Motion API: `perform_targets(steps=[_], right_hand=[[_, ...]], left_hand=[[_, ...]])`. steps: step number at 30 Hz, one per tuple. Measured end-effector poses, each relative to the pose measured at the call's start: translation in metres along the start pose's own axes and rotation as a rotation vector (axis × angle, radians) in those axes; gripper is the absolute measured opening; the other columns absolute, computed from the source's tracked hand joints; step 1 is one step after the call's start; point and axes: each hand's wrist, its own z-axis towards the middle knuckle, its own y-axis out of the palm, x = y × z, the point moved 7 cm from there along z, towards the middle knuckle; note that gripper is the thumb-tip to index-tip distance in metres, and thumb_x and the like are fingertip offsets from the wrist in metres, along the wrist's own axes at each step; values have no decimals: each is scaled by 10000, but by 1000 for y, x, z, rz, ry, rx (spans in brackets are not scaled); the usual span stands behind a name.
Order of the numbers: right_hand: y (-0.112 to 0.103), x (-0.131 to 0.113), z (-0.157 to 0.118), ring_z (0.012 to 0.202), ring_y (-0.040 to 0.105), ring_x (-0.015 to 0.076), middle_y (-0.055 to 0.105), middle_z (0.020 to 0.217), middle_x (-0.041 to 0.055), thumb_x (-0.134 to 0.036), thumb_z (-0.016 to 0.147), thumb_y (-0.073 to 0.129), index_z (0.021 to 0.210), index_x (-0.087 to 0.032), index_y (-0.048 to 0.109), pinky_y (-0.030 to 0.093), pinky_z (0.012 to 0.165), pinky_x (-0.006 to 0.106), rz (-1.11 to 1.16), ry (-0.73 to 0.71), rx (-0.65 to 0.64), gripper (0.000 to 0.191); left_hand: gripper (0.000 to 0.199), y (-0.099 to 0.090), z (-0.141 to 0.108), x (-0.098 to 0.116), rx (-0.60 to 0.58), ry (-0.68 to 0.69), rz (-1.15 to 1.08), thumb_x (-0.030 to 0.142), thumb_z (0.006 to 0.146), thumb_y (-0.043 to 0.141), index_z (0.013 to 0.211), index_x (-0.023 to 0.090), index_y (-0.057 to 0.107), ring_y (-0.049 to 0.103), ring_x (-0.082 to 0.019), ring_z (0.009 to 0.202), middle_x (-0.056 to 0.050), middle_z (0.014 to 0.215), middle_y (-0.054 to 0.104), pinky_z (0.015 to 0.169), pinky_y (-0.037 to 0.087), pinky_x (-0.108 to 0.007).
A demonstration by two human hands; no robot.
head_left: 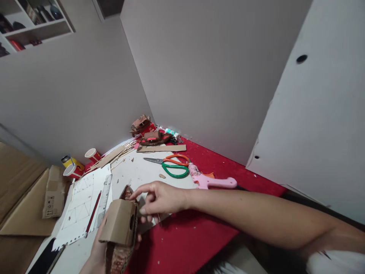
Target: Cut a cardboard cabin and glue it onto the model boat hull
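A cardboard boat model [121, 222] with an arched cabin roof is held up near the table's front edge, its inside a glossy brown. My left hand [98, 247] is wrapped round it from below and partly hidden behind it; fingertips show along the right side. Above the boat's far end, my right hand [164, 198] reaches in with its index finger stretched out. That fingertip is at the inner brown part and looks to touch it. The thumb is apart and the other fingers are loosely bent, with nothing visible in them.
Scissors [167, 164] and a pink glue gun [213, 182] lie beyond my right hand. A ruler [104, 198], a pencil [93, 213] and a drawing sheet [76, 203] are at left. Red cups [73, 171], wooden sticks [124, 154] and brown models [154, 137] stand farther back. Cardboard boxes [25, 201] border the left.
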Motion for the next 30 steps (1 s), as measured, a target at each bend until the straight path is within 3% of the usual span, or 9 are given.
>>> perform_targets(steps=[4,6,10,16,22,25,27,30], right_hand=[[-17,-6,1,373,528,44,618,550,-79,-204,867,626,927,-149,611,436,408,137,-11,-56,183,83],[-20,-7,1,375,519,47,606,537,-70,-305,846,677,757,-164,556,432,399,146,-37,-71,212,206],[-15,-9,-2,374,500,72,540,461,-82,-491,800,717,661,-196,484,410,382,169,-141,-95,178,400],[-18,-20,-14,426,470,65,529,480,-72,-310,879,635,630,-194,478,353,465,182,-374,-220,238,316],[-39,-39,-25,481,506,88,553,539,-40,-373,912,585,634,-205,460,390,514,220,-439,-327,414,348],[-57,-58,-44,544,565,106,573,620,-21,-422,942,519,737,-208,490,455,537,234,-408,-339,542,298],[-74,-70,-62,538,569,108,593,642,-23,-407,912,564,854,-203,531,470,535,244,-401,-315,675,215],[-98,-82,-83,554,556,118,589,631,-21,-366,882,584,856,-200,583,451,545,262,-657,-190,793,168]], left_hand=[[262,-2,-1,18,114,114,21,325,893,577,937,167,782,748,-267,748,-154,957,795,725,594,-361],[274,-8,0,20,181,119,13,307,907,545,945,165,776,748,-268,730,-164,954,793,720,599,-374],[311,-18,3,16,250,70,-56,311,937,495,1019,130,734,746,-270,730,-172,944,780,752,599,-404],[393,-25,8,10,180,42,-171,272,907,540,1283,201,631,734,-243,719,-121,973,778,742,600,-399],[387,-16,7,10,152,54,-179,391,881,590,1157,133,675,739,-274,689,-164,962,778,677,610,-389],[404,-7,6,11,93,45,-218,408,882,602,1135,105,687,746,-284,725,-196,987,769,697,611,-379],[374,-1,6,9,23,12,-248,376,876,611,1111,99,700,749,-289,755,-204,1009,763,734,610,-380],[332,5,5,9,-41,-2,-270,326,881,592,1087,92,705,748,-282,774,-207,1017,753,766,607,-374]])
